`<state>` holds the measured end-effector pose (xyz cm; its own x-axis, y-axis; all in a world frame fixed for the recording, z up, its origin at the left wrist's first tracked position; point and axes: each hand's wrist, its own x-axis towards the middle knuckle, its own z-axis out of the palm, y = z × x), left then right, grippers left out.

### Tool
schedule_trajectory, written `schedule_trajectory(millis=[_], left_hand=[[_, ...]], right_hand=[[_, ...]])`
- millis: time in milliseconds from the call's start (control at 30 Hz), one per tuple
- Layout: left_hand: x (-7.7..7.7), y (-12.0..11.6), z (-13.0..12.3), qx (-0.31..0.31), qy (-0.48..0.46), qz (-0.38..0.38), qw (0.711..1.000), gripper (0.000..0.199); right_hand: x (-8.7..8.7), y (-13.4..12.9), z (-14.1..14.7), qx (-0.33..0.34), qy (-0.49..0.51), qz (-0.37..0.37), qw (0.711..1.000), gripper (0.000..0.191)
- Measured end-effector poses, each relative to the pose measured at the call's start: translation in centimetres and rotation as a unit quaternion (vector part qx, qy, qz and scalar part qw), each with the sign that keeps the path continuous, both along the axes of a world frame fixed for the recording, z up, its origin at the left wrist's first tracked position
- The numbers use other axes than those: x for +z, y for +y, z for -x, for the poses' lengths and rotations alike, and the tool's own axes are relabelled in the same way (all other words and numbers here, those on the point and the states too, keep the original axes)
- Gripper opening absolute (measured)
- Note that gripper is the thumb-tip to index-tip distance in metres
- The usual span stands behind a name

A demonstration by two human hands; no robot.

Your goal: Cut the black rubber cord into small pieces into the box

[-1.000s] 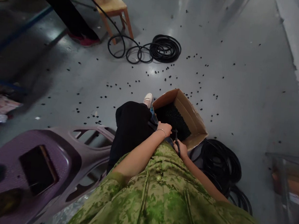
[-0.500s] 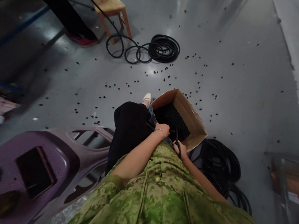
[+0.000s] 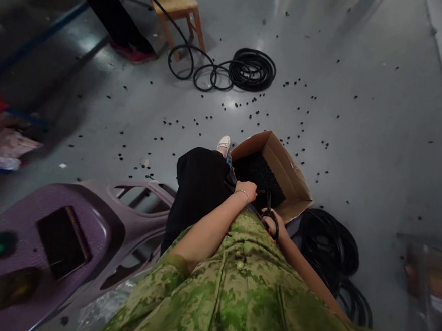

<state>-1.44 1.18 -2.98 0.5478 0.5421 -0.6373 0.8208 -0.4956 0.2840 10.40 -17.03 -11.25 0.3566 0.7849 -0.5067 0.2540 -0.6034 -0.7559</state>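
Near your lap, at the close side of an open cardboard box (image 3: pixel 290 179), you have scissors (image 3: pixel 269 201) with their blades pointing away from you and a thin black length, probably tubing (image 3: pixel 228 185). What could go wrong is a nick: the blades sit close to your left fingertips, so a slip of the tubing or a careless squeeze might catch them. Loose ends could also fly past the rim if the tips drift off the box.

Your left hand (image 3: pixel 246 190) is closed around the tubing, which shows on its outer side and runs faintly toward the blades; whether they touch, you cannot tell from this view. Your right hand (image 3: pixel 275 222) grips the scissors by the handles, so the blades lie just beyond it, to the right of the left hand.

Past them, small black pieces (image 3: pixel 262 171) fill the bottom of the box. Further out, a dark coil (image 3: pixel 329 238) lies beyond your right forearm, and another black coil (image 3: pixel 254 69) rests on the floor ahead, near scattered bits (image 3: pixel 250 116).
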Motion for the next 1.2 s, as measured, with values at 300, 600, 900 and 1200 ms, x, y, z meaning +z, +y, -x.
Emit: schedule_trajectory(millis=[300,600,900,1200], left_hand=[[0.2,-0.2,0.0,0.006,-0.013,-0.005,1.0,0.027],[-0.2,-0.2,-0.1,0.012,-0.029,-0.023,0.999,0.027],[-0.2,-0.3,0.0,-0.001,-0.04,-0.025,0.999,0.027],[-0.2,-0.7,-0.2,-0.028,-0.037,-0.015,0.999,0.026]], right_hand=[[1.0,0.5,0.1,0.008,-0.021,0.026,0.999,0.036],[0.4,0.1,-0.4,0.028,-0.037,0.014,0.999,0.038],[1.3,0.7,0.0,0.032,-0.04,0.026,0.998,0.036],[1.1,0.8,0.3,0.03,-0.054,0.023,0.998,0.036]])
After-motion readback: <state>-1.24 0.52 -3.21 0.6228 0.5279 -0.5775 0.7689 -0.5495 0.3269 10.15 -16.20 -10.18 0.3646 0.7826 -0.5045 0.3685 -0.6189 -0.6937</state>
